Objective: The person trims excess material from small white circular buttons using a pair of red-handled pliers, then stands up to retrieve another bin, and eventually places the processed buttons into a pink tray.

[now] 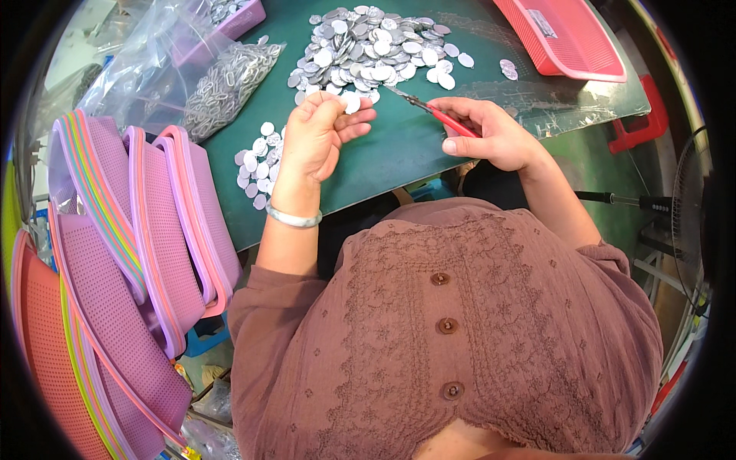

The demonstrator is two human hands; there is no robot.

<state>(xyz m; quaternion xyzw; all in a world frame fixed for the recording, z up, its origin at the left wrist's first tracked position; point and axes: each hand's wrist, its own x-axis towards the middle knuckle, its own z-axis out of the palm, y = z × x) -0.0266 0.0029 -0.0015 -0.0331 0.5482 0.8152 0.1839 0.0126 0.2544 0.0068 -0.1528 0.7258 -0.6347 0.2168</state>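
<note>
My left hand [316,138] pinches a flat silver disc [351,102] between thumb and forefinger, its other fingers loosely curled. My right hand [491,136] is closed round the red handles of a pair of pliers [452,121]. Their dark, narrow jaws point left, toward the disc, with a gap between; whether they grip anything small I cannot tell. Just beyond both hands lies a large heap of silver discs [376,47] on the green table [383,165]. A smaller cluster of similar discs [259,165] is spread left of my left wrist.
A clear plastic bag of small metal links [230,80] lies at the table's left. Stacked purple and pink perforated baskets [165,230] crowd the left side. A pink basket [567,42] sits at the far right, near a few loose discs [508,69]. A fan [690,207] stands at right.
</note>
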